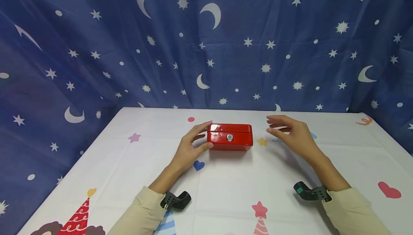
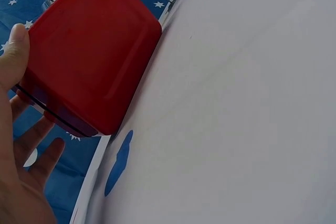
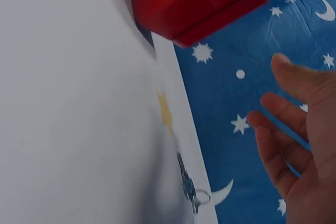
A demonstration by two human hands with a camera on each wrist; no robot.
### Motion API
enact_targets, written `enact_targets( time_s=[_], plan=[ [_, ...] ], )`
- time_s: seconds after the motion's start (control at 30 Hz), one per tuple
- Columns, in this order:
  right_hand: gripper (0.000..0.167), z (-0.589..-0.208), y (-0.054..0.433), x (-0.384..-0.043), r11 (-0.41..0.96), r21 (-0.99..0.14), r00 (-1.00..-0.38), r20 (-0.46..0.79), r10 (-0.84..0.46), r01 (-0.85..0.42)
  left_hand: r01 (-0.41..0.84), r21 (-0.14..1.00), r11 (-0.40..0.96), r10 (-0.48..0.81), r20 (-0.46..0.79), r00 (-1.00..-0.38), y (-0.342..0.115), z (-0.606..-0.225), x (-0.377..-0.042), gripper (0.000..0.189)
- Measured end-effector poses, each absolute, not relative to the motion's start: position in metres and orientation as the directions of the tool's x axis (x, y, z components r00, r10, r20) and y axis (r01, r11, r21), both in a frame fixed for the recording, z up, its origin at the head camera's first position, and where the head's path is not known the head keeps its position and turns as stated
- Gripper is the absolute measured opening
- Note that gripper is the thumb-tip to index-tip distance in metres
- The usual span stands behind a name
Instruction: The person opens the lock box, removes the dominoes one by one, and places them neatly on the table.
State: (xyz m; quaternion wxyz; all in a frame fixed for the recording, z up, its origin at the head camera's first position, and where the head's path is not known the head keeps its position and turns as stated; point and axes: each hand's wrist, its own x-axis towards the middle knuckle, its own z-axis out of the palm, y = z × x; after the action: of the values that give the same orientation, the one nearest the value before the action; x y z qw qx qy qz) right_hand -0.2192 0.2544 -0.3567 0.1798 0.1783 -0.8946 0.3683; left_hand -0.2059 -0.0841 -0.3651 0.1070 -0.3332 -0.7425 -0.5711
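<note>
A glossy red cash box with a round silver lock on its front is at the middle of the table. My left hand grips its left end, thumb at the front corner and fingers toward the back. In the left wrist view, a broad smooth face of the cash box fills the upper left, beside the left thumb. To the right of the box, my right hand is held apart from it, fingers loosely bent around nothing. Small metal keys on a ring lie below that hand.
A white tablecloth printed with hearts, stars and party hats covers the table. Behind its far edge hangs a dark blue curtain with white moons and stars. Each wrist wears a black strap device, such as the right one.
</note>
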Motion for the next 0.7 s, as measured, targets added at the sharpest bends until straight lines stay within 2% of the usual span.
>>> enact_targets(
  time_s=[0.13, 0.33, 0.7],
  plan=[
    [0.038, -0.358, 0.262, -0.220, 0.718, -0.589, -0.899, 0.420, -0.121, -0.372, 0.609, 0.782, 0.129, 0.369, 0.533, -0.762, -0.084, -0.365, -0.205, 0.060],
    [0.031, -0.362, 0.273, -0.223, 0.758, -0.552, -0.915, 0.375, -0.147, -0.348, 0.607, 0.784, 0.131, 0.366, 0.530, -0.764, -0.084, -0.365, -0.205, 0.060],
    [0.031, -0.379, 0.291, -0.226, 0.797, -0.545, -0.954, 0.271, -0.128, -0.262, 0.614, 0.778, 0.130, 0.369, 0.537, -0.758, -0.085, -0.367, -0.206, 0.060]
  ],
)
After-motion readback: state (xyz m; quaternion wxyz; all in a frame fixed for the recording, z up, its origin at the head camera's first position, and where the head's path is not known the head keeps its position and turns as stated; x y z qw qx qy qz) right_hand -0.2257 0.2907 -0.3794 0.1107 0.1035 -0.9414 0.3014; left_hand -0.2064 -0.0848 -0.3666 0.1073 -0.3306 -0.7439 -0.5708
